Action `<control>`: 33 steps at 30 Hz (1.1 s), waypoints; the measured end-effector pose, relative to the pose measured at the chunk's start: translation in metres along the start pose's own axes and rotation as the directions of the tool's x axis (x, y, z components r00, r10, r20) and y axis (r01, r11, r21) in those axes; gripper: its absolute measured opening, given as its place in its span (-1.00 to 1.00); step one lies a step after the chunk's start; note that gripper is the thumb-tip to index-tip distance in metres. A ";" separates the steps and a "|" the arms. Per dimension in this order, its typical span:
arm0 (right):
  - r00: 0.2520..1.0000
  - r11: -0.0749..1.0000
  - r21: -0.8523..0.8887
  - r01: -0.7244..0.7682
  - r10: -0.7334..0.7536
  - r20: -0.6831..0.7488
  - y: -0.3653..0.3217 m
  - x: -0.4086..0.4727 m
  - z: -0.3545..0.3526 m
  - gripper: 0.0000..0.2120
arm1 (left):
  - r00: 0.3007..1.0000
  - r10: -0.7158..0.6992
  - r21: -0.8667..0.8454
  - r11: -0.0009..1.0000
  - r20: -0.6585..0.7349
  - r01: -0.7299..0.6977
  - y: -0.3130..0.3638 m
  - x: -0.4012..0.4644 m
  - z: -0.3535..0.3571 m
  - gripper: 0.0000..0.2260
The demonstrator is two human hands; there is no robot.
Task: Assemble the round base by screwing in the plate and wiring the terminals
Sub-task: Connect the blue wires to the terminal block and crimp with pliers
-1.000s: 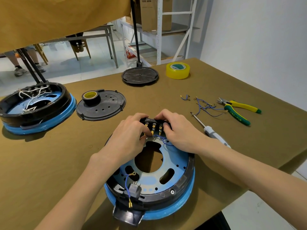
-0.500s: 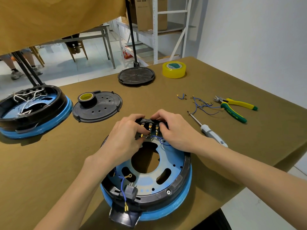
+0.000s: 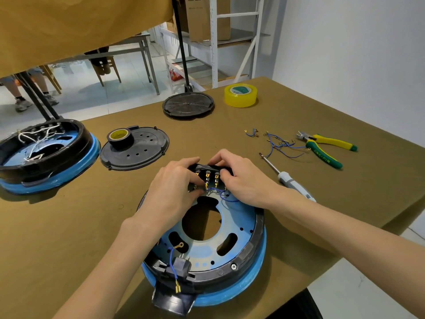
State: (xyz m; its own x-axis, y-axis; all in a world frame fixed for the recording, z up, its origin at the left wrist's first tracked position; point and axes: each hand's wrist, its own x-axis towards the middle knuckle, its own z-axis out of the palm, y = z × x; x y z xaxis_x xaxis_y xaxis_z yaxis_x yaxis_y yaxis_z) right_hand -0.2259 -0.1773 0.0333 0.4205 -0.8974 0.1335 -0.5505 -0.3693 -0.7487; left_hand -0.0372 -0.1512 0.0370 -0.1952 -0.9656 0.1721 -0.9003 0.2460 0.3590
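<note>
The round base (image 3: 243, 270), black-rimmed with a blue ring and a blue metal plate (image 3: 200, 254) inside, lies in front of me. At its far edge sits a black terminal block (image 3: 210, 177) with brass tabs. My left hand (image 3: 174, 185) pinches a blue wire's connector at the block's left tabs. My right hand (image 3: 243, 180) grips the block's right end, with a blue wire (image 3: 226, 199) looping beneath it. Another blue wire (image 3: 173, 261) with a ring lug hangs by the near socket.
A second base (image 3: 43, 155) with white wires sits at far left. A black cover plate (image 3: 138, 150) carries a tape roll (image 3: 119, 135). Another black disc (image 3: 188, 104), yellow tape (image 3: 240, 95), loose blue wires (image 3: 278, 143), pliers (image 3: 324, 148) and a screwdriver (image 3: 287, 178) lie to the right.
Both hands stay at the terminal block with only small finger shifts; the blue wire loop under my right hand shows more. The camera view shifted slightly.
</note>
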 end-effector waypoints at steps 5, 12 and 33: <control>1.000 1.000 0.013 -0.003 0.003 0.003 0.000 0.000 0.001 -0.75 | 0.998 0.056 0.018 0.998 0.013 -0.057 -0.002 -0.002 -0.001 -0.80; 1.000 1.000 0.018 -0.001 0.001 0.009 0.001 0.000 0.001 -0.77 | 0.997 0.073 0.069 0.995 0.010 -0.074 -0.001 -0.001 0.001 -0.79; 0.999 0.997 0.078 0.003 -0.005 0.033 0.012 0.006 0.003 -0.76 | 0.997 0.071 0.047 0.996 -0.008 -0.070 -0.001 -0.003 0.001 -0.85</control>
State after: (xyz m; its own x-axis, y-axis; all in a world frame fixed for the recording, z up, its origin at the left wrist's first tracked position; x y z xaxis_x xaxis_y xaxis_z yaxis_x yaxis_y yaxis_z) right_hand -0.2275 -0.1862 0.0234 0.4473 -0.8869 0.1158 -0.4913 -0.3519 -0.7967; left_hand -0.0363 -0.1483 0.0351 -0.2552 -0.9450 0.2045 -0.9017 0.3090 0.3026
